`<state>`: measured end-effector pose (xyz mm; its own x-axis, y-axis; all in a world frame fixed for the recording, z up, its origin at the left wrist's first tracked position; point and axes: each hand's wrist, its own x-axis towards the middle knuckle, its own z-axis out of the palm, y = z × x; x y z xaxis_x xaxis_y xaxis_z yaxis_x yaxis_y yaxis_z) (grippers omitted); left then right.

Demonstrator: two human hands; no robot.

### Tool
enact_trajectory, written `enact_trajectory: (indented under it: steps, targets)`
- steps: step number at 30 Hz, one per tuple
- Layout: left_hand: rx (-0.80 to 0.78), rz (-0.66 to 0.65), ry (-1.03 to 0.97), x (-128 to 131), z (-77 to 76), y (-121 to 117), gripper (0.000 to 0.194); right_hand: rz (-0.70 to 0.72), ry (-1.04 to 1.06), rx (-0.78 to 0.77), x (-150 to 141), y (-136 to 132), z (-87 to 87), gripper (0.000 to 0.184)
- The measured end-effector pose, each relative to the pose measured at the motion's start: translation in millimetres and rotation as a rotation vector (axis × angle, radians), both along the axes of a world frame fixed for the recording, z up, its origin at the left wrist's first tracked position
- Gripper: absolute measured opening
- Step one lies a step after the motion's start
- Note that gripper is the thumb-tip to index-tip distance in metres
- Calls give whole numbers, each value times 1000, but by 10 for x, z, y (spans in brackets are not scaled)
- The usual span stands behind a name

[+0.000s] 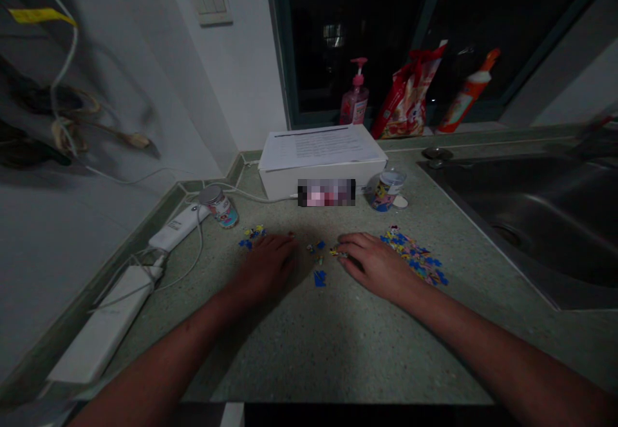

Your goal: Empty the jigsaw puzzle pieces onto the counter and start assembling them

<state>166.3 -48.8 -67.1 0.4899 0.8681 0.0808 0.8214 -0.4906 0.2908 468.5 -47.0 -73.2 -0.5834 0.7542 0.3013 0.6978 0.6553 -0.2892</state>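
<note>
On the green speckled countertop [309,343], small jigsaw puzzle pieces lie around both hands. My right hand [379,263] rests at the centre right, its fingertips and thumb at a yellowish puzzle piece [334,252] that they appear to grip. Smeared by motion, my left hand [265,263] is over the counter at the centre left; its fingers curl down and what is under them is hidden. Beyond it a small cluster of pieces [248,241] shows. Between the hands lie several loose pieces, with a joined blue piece [319,278] nearest me. A larger pile [418,256] spreads right of my right hand.
A white box [280,182] with a printed sheet stands at the back. Two jars, one left [221,208] and one right [386,192], flank it. Power strips [106,324] with cables line the left edge. The metal sink [512,221] is at right; bottles and a red bag [408,95] stand by the window.
</note>
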Motion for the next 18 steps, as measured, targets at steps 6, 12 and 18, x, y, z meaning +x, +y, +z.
enact_trajectory:
  steps: [6, 12, 18]
  targets:
    - [-4, 32, 1, -30, -43, 51, 38, -5, -7, -13, -4, -1, 2, 22]
    - [-43, -22, 11, -2, -47, 33, 48, -6, -17, -9, 10, 0, -4, 22]
    - [28, 24, 18, -35, -72, 75, 41, -5, -16, -19, 20, 1, -6, 21]
